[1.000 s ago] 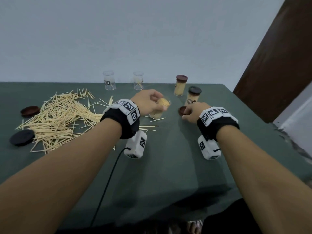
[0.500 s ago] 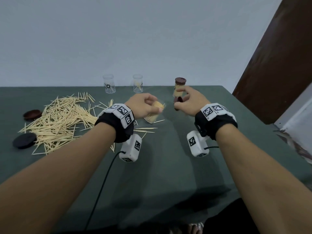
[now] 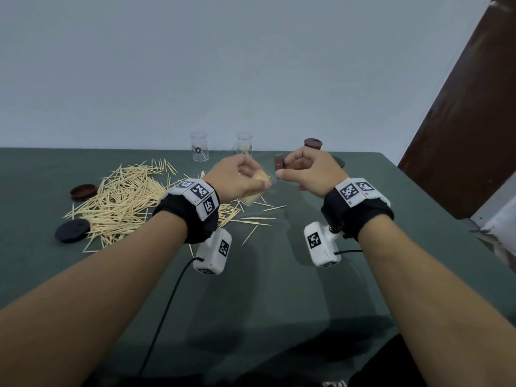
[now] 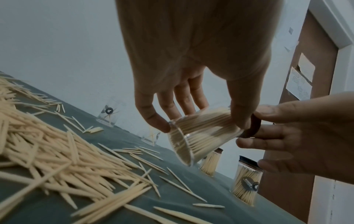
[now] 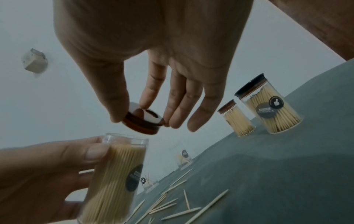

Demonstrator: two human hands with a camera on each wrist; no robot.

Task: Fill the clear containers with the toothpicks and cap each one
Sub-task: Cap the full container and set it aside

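Since a second ago, lifted off the green cloth table (image 3: 279,317) toward twelve o'clock: left hand (image 3: 237,181) wrapped round smooth clear cylindrical container (image 5: 116,169) packed with slim pale toothpicks, right hand (image 3: 308,174) now pinching round brown cap (image 5: 143,121) just above its mouth, ready for capping.

The left hand (image 4: 191,72) grips a tilted, toothpick-filled clear container (image 4: 201,136); the right hand (image 4: 298,133) holds a brown cap (image 4: 253,128) at its mouth.
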